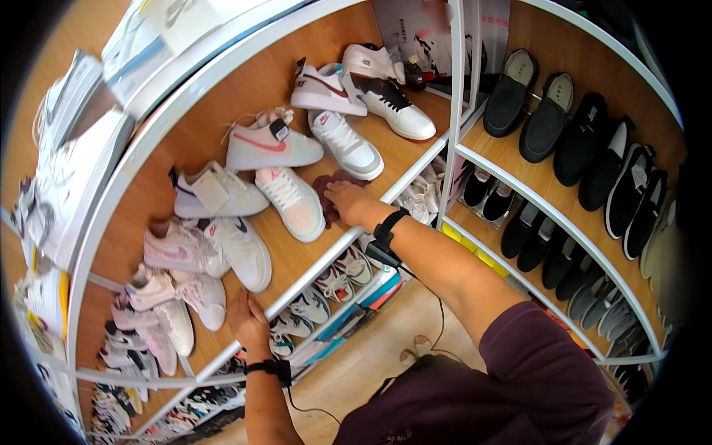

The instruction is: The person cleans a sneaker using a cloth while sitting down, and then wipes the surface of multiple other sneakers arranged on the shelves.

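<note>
My right hand (pixel 349 201) presses a dark maroon cloth (pixel 327 217) onto the wooden shelf (pixel 297 253). Just left of the cloth is a white sneaker with a pink toe (pixel 292 203); above it sits a white and grey Nike sneaker (pixel 350 146). My left hand (pixel 247 321) rests at the shelf's front edge, its thumb apart from the fingers and nothing seen in it. Its fingertips are near the toe of a white sneaker with a dark swoosh (pixel 243 253); whether they touch it I cannot tell. Each wrist wears a black strap with a cable.
More sneakers (pixel 183 245) line the shelf to the left. A white metal upright (pixel 453 105) divides it from shelves of black slip-on shoes (pixel 581 139) at right. Lower shelves hold sneakers (pixel 311 306). A cable (pixel 442 317) hangs from my right wrist above the floor (pixel 334 384).
</note>
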Available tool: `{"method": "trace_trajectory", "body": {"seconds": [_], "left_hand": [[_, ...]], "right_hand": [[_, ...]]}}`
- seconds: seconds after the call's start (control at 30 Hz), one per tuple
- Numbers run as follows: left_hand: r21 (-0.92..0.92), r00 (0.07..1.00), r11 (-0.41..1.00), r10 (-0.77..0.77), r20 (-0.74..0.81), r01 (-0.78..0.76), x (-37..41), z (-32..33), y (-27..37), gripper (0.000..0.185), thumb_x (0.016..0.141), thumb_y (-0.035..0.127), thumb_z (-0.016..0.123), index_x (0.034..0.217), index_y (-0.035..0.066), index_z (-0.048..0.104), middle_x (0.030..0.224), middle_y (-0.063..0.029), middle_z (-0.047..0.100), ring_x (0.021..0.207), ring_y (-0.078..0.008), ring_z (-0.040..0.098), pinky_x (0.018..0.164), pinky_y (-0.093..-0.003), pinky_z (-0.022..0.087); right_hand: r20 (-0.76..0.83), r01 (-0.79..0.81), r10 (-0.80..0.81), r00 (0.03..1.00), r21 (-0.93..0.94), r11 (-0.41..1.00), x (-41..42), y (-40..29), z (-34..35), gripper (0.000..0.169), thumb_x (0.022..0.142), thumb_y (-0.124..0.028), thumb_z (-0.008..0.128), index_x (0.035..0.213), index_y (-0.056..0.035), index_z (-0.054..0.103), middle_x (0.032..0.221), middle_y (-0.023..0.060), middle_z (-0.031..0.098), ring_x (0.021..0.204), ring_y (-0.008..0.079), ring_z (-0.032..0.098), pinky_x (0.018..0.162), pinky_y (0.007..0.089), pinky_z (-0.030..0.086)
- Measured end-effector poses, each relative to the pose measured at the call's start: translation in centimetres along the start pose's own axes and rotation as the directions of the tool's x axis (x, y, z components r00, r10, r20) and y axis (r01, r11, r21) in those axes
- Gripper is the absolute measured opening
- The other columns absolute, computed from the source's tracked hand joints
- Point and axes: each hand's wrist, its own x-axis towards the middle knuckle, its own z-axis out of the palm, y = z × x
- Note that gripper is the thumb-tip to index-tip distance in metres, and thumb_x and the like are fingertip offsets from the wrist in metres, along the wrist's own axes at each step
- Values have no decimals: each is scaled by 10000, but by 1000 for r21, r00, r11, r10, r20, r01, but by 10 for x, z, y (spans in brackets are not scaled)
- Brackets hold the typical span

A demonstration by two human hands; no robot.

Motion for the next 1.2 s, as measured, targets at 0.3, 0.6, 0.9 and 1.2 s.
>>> {"method": "trace_trajectory", "body": {"seconds": [0.3,0.6,0.9,1.2], "left_hand": [[49,999,999,7,-40,-5,-3,4,-10,298,991,168,552,1200,31,714,1278,-191,691,1188,-392,628,1046,-488,477],[63,996,998,27,-80,-22,-7,8,-11,291,969,153,568,1181,30,725,1285,-177,692,1192,-376,629,1041,-485,475],[56,996,998,21,-89,-16,-7,5,-9,279,961,130,572,1168,18,721,1271,-185,691,1180,-384,633,1027,-486,488],[54,999,998,-36,-26,37,-5,-1,-3,301,976,124,553,1204,7,711,1294,-195,685,1212,-404,622,1051,-486,484]], "right_hand": [[-155,118,-103,983,89,989,-74,-9,-11,337,903,-52,640,1238,-32,678,1386,182,625,1252,395,584,1073,454,470],[-184,-2,15,983,70,998,-109,42,-35,444,835,17,647,1275,-33,679,1382,185,633,1290,382,564,1107,446,458],[-94,-215,208,974,-82,973,-87,100,-63,447,882,-35,630,1327,-36,670,1383,157,642,1283,346,582,1092,413,477],[-1,-138,141,990,-207,969,-21,149,-54,529,864,-58,675,1388,-47,610,1529,152,531,1366,343,529,1139,407,441]]}}
